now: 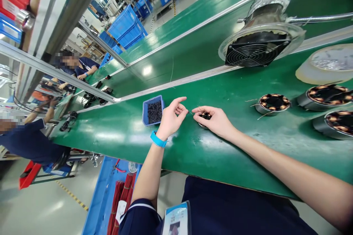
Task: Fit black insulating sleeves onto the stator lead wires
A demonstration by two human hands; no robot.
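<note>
My left hand [174, 116], with a blue band at the wrist, is closed in a pinch on a thin dark piece [189, 112]; it is too small to tell whether this is a sleeve or a wire end. Partly under my right hand [215, 120] is a motor stator [205, 115] with copper windings. That hand is closed around its upper side, the fingertips close to the dark piece and to the stator's thin lead wires. Left of my left hand, a small blue bin [143, 114] holds many short black tubes [154, 113].
Several more stators [274, 103] stand on the green bench [248, 147] at the right, near a roll of clear tape [311, 68]. Above the bench hangs a fan [253, 53] on a foil duct. Co-workers [30, 139] sit at the left. Red wire bundles [121, 198] lie below.
</note>
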